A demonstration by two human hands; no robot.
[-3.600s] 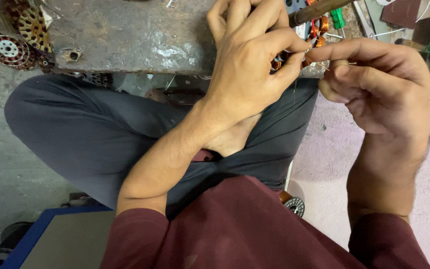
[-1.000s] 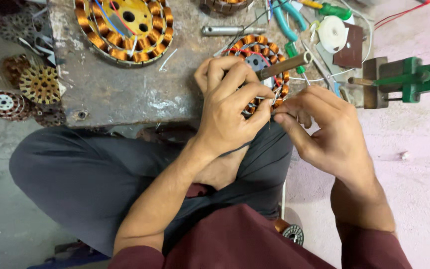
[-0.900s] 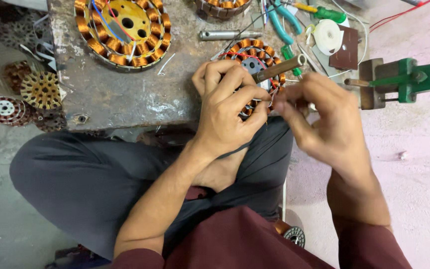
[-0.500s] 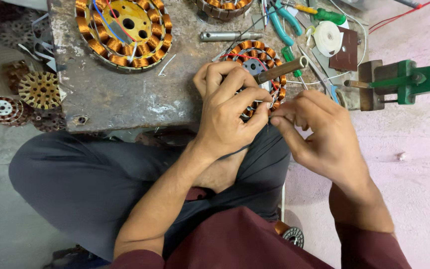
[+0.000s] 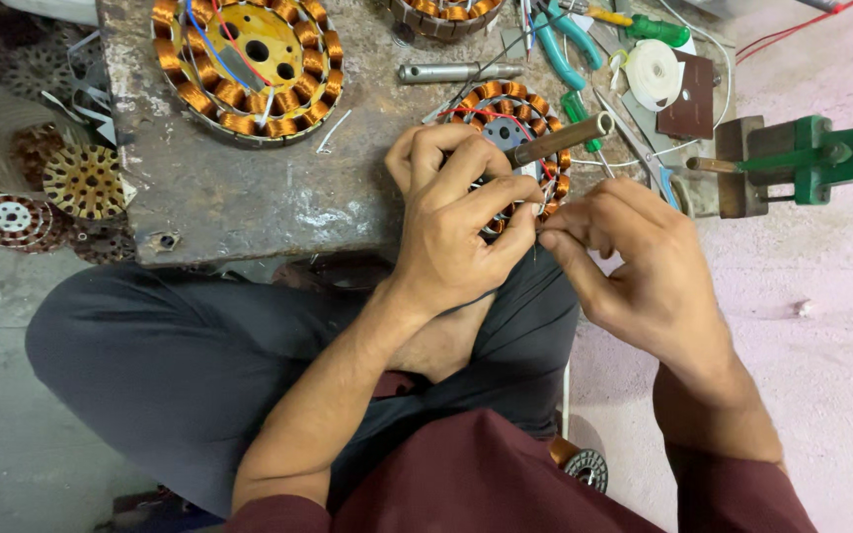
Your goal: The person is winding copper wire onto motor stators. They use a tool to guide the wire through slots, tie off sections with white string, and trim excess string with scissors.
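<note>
A small round motor stator (image 5: 505, 123) with copper coils and a metal shaft (image 5: 560, 139) sits at the near edge of a worn workbench (image 5: 249, 188). My left hand (image 5: 461, 212) lies over the stator and grips its near side. My right hand (image 5: 634, 262) is just to the right, its fingertips pinched on a thin wire (image 5: 543, 212) at the stator's rim. Both hands nearly touch there. The stator's near half is hidden under my left hand.
A larger wound stator (image 5: 247, 64) lies at the bench's far left. Cutters (image 5: 565, 49), a screwdriver (image 5: 634, 25), a tape roll (image 5: 654, 74) and a metal rod (image 5: 451, 71) lie behind. A green vise (image 5: 812, 158) stands right. Bare rotor cores (image 5: 81, 181) lie on the floor left.
The view has tilted so that more of the bench shows. My right hand has drawn in close to the stator rim, and my left hand stays on the stator.
</note>
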